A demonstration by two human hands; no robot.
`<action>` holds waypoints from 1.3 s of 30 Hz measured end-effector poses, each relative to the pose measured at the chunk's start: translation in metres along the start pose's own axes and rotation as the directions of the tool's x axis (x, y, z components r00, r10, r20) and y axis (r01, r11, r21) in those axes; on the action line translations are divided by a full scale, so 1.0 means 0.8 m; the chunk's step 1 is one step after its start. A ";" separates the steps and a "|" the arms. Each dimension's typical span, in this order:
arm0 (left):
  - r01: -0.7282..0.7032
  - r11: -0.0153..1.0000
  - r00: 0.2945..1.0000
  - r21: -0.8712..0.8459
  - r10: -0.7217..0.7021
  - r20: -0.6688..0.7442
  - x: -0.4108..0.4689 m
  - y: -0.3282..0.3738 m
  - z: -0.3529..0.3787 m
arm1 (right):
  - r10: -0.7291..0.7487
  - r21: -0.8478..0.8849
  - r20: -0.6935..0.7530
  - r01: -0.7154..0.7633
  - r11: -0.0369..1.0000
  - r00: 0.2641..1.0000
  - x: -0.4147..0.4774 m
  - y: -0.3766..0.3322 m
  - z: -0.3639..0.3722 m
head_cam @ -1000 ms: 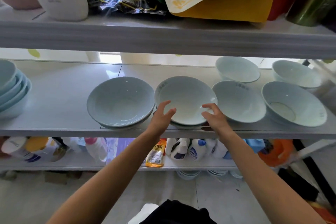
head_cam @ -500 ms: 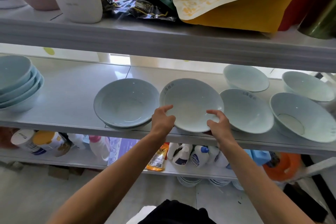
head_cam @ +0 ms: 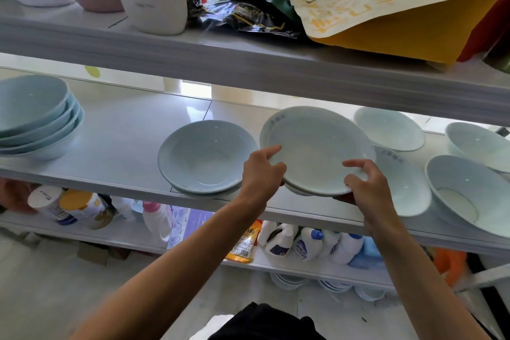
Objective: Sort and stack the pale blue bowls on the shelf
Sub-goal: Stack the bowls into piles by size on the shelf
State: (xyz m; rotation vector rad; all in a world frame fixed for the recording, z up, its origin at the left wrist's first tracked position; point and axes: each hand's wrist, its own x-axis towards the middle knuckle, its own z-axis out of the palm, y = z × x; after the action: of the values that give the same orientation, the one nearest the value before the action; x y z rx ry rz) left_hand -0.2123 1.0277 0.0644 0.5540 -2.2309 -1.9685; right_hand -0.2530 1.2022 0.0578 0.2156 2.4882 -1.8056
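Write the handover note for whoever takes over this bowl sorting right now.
Left hand and right hand: both grip the near rim of the shallow bowl, tilted up off the middle shelf.
Done: a stack of four bowls at far left.
Left: a wide bowl pair beside the left hand, and four loose bowls right.

We see one wide bare stretch of shelf (head_cam: 121,130) — between the left stack (head_cam: 36,119) and the centre bowl (head_cam: 205,156). Rightward, bowls (head_cam: 469,190) crowd rim to rim, and the upper shelf (head_cam: 248,63) hangs low overhead.
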 end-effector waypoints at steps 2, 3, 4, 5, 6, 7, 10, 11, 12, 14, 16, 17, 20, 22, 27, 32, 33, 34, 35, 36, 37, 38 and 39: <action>-0.040 0.999 0.999 -0.009 0.039 -0.030 0.001 0.008 -0.011 | -0.055 -0.014 0.003 0.055 0.998 0.998 -0.004 -0.015 0.006; -0.060 0.998 0.997 -0.011 0.060 -0.046 0.001 0.012 -0.018 | -0.085 -0.023 0.007 0.085 0.996 0.996 -0.005 -0.023 0.010; -0.079 0.997 0.995 -0.009 0.078 -0.064 0.002 0.017 -0.026 | -0.114 -0.028 0.014 0.115 0.993 0.993 -0.006 -0.031 0.016; -0.096 0.995 0.992 -0.005 0.095 -0.085 0.002 0.020 -0.034 | -0.142 -0.030 0.024 0.142 0.989 0.990 -0.007 -0.039 0.022; -0.111 0.994 0.988 -0.001 0.110 -0.104 0.003 0.024 -0.043 | -0.167 -0.033 0.035 0.168 0.985 0.985 -0.008 -0.046 0.029; -0.122 0.993 0.985 0.002 0.121 -0.125 0.003 0.027 -0.053 | -0.191 -0.035 0.050 0.193 0.981 0.980 -0.009 -0.052 0.038; -0.132 0.991 0.973 0.021 0.134 -0.186 0.003 0.029 -0.084 | -0.241 -0.041 0.098 0.246 0.968 0.966 -0.013 -0.066 0.067; -0.128 0.991 0.969 0.030 0.132 -0.208 0.003 0.027 -0.094 | -0.256 -0.049 0.116 0.262 0.964 0.960 -0.014 -0.069 0.078; -0.123 0.992 0.965 0.038 0.129 -0.228 0.002 0.025 -0.104 | -0.267 -0.059 0.134 0.277 0.959 0.954 -0.015 -0.071 0.089; -0.108 0.994 0.957 0.035 0.114 -0.269 0.002 0.018 -0.124 | -0.278 -0.075 0.173 0.294 0.953 0.945 -0.018 -0.073 0.110; -0.090 0.996 0.948 0.022 0.092 -0.304 0.002 0.009 -0.140 | -0.278 -0.084 0.216 0.301 0.950 0.936 -0.021 -0.072 0.129; -0.081 0.996 0.945 0.022 0.084 -0.316 0.002 0.005 -0.147 | -0.276 -0.092 0.238 0.305 0.948 0.931 -0.021 -0.072 0.138; -0.050 0.998 0.938 0.037 0.060 -0.341 0.005 -0.010 -0.164 | -0.258 -0.124 0.301 0.306 0.944 0.918 -0.022 -0.068 0.161; -0.014 0.999 0.937 0.046 0.029 -0.349 0.008 -0.020 -0.173 | -0.246 -0.150 0.340 0.310 0.939 0.908 -0.021 -0.062 0.172; 0.062 0.993 0.943 0.103 -0.024 -0.332 0.014 -0.045 -0.181 | -0.247 -0.204 0.402 0.349 0.914 0.882 -0.023 -0.047 0.195; 0.040 0.972 0.950 0.230 0.034 -0.310 0.020 -0.052 -0.188 | -0.249 -0.306 0.391 0.380 0.873 0.886 -0.017 -0.040 0.205; 0.049 0.961 0.954 0.274 0.036 -0.297 0.022 -0.053 -0.191 | -0.259 -0.347 0.374 0.393 0.851 0.891 -0.016 -0.039 0.204; 0.073 0.940 0.957 0.332 0.027 -0.289 0.024 -0.053 -0.194 | -0.276 -0.389 0.347 0.406 0.827 0.896 -0.015 -0.039 0.204; 0.104 0.905 0.957 0.412 0.023 -0.290 0.026 -0.052 -0.199 | -0.303 -0.424 0.312 0.418 0.803 0.900 -0.014 -0.039 0.203; 0.130 0.845 0.954 0.519 0.036 -0.297 0.027 -0.051 -0.204 | -0.334 -0.451 0.279 0.430 0.782 0.900 -0.014 -0.039 0.202; 0.153 0.754 0.950 0.639 0.066 -0.306 0.030 -0.051 -0.210 | -0.356 -0.472 0.258 0.439 0.764 0.898 -0.012 -0.039 0.202; 0.173 0.634 0.944 0.754 0.111 -0.309 0.031 -0.050 -0.215 | -0.366 -0.492 0.253 0.445 0.748 0.896 -0.010 -0.039 0.202; 0.185 0.513 0.936 0.838 0.168 -0.310 0.034 -0.048 -0.220 | -0.364 -0.511 0.260 0.447 0.734 0.895 -0.007 -0.038 0.202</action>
State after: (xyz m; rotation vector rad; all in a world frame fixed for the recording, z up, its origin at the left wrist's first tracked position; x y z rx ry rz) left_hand -0.1732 0.8502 0.0491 0.9051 -2.7863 -0.4676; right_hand -0.2574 1.0392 0.0370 -0.5147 2.9744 -1.0186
